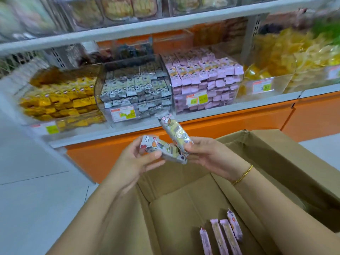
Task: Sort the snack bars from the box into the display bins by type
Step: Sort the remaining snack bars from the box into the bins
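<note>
left hand (141,159): fingers curled round grey bar (163,150), above box (276,153) far edge
right hand (207,155): pinches second grey bar (174,131) at its low end
handling: I judge it light with slippery film; grip mid-body
target: grey bin (134,89)

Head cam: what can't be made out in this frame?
All head view.
- Pink bars in the cardboard box: cut off by the bottom edge, count unknown.
- Held bars in left hand and right hand: print blurred, flavour unreadable.
- Price tags: mostly blurred.
- Top-shelf packs: blurred, cropped by top edge.
</note>
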Demonstrator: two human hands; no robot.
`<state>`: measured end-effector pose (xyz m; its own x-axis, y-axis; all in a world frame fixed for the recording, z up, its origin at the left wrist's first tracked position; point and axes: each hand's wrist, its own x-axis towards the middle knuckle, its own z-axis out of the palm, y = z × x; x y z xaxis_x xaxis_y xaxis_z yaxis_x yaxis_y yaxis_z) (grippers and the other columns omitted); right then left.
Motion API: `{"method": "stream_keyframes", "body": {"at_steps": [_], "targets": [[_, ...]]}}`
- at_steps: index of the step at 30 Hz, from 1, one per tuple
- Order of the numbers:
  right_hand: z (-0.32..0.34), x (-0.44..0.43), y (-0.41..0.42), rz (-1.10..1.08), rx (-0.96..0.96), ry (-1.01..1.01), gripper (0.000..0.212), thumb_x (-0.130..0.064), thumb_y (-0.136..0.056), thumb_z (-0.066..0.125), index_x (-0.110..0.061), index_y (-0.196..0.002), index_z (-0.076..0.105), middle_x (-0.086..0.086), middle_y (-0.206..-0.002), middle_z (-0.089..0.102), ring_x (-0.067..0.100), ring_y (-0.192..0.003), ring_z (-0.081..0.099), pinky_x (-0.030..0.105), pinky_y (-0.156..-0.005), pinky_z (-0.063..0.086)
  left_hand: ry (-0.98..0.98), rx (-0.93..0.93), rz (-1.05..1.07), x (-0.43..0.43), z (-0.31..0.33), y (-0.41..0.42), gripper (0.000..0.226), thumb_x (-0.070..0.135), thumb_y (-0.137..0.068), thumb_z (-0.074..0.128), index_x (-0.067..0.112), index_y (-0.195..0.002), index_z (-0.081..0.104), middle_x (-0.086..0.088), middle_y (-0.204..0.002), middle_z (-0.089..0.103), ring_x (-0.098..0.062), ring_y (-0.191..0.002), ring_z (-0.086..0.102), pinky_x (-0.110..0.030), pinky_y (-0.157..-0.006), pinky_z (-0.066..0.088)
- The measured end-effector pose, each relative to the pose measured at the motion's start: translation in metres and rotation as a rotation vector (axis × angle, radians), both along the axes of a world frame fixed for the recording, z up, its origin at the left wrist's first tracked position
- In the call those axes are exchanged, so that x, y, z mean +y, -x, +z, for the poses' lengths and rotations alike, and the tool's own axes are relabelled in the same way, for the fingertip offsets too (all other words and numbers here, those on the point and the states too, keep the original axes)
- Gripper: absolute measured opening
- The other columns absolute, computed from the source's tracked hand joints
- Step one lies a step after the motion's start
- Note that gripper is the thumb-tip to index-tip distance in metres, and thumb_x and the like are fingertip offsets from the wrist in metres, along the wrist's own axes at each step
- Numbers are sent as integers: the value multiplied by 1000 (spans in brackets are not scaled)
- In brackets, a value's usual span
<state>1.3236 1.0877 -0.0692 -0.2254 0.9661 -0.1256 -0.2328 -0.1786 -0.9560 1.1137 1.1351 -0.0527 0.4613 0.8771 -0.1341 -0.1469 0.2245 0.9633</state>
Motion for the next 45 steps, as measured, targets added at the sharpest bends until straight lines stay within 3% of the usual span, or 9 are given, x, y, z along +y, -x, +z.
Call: {"method": "stream_keyframes", "body": {"at_steps": [6, 10, 14, 19, 23, 29, 37, 41, 45], "targets": [[30, 21, 12, -106, -3, -8, 33, -18, -80, 62, -3, -109, 66, 12, -109, 71, 22, -103, 66, 35, -94, 52, 156, -274, 29, 26, 11, 0, 35, 5, -73, 59, 12, -108, 58, -11, -104, 71, -27, -93, 69, -46, -77, 58], [49, 40, 10, -145, -31, 1, 28, -12, -88, 57, -6, -114, 63, 12, -100, 70, 22, -99, 65, 36, -93, 53, 185, -378, -26, 48, 10, 4, 56, 20, -46, 93, 6, -94, 68, -17, -109, 69, -31, -99, 68, -46, -73, 58], [54, 56, 23, -130, -284, -89, 42, -13, -95, 55, -30, -134, 52, 1, -106, 67, 18, -95, 64, 28, -86, 54, 168, -397, -51, 67, 13, 1, 50, 18, -42, 94, 5, -86, 75, -17, -103, 71, -30, -96, 69, -41, -71, 58], [55, 77, 40, -281, -870, -389, 58, -43, -77, 73, -35, -129, 49, -9, -113, 46, -2, -99, 48, 6, -81, 40, 230, -412, 70, 89, 27, -8, 8, 1, -88, 52, -2, -92, 56, -18, -90, 70, -28, -85, 71, -36, -62, 59], [63, 98, 46, -344, -938, -465, 51, -47, -76, 72, -33, -120, 53, -9, -103, 47, -1, -90, 48, 9, -79, 42, 187, -421, 45, 110, 37, -10, 5, 11, -83, 55, 7, -85, 54, -13, -82, 64, -27, -83, 68, -35, -58, 58], [82, 128, 23, -318, -887, -427, 34, -28, -82, 73, -26, -113, 59, 0, -94, 59, 9, -68, 53, 33, -68, 51, 202, -282, -35, 143, 44, 0, 41, 21, -80, 58, 0, -115, 55, -23, -111, 63, -37, -108, 63, -45, -78, 58], [115, 160, 0, -60, -1478, -862, 40, 0, -83, 66, -33, -106, 71, -5, -112, 45, 8, -86, 42, 12, -69, 34, 304, -212, -236, 174, 48, 1, 47, 23, -82, 54, 2, -123, 50, -22, -117, 61, -30, -99, 64, -48, -86, 54], [107, 169, 14, -276, -1409, -884, 44, 9, -81, 59, -17, -115, 69, 3, -100, 55, 3, -67, 45, 17, -65, 45, 304, -268, -168, 184, 51, -17, 46, 25, -79, 57, 5, -120, 53, -19, -107, 61, -26, -102, 63, -42, -89, 52], [99, 159, 33, -430, -1134, -630, 38, -23, -91, 62, -14, -128, 60, 1, -129, 52, 12, -113, 53, 16, -95, 39, 319, -373, -31, 192, 58, -35, 37, 23, -86, 56, -1, -114, 53, -24, -108, 58, -26, -95, 64, -38, -79, 58]]}}
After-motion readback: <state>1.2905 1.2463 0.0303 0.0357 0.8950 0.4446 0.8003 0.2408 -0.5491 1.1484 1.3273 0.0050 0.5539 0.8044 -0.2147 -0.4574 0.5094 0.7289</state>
